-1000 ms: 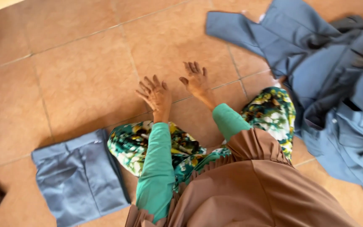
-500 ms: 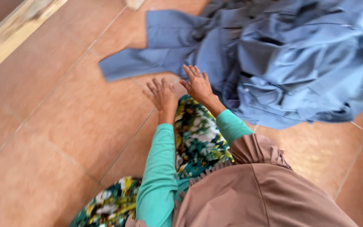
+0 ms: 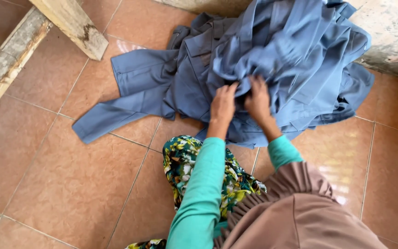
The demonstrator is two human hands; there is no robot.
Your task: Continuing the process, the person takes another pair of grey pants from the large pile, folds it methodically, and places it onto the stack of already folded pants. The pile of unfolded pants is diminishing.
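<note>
Both hands have moved off the bare floor and now dig into the clothes. Tan floor tiles (image 3: 61, 184) fill the room; wooden beams (image 3: 65, 20) lie at ten o'clock. A blue clothes pile (image 3: 295, 60) sits at twelve o'clock. Left hand (image 3: 223, 105) and right hand (image 3: 257, 99) curl their fingers into its folds, gripping cloth.

Ahead of the fingers (image 3: 229, 90): heap of blue garments (image 3: 282, 50) fills the space up to the wall (image 3: 392, 37). Far left of the fingers: wooden beams (image 3: 70, 23). Between beams and heap, and below the trailing sleeve (image 3: 111, 115), bare tiled floor (image 3: 61, 184) lies open. Near side: patterned fabric (image 3: 185, 161) blocks.
</note>
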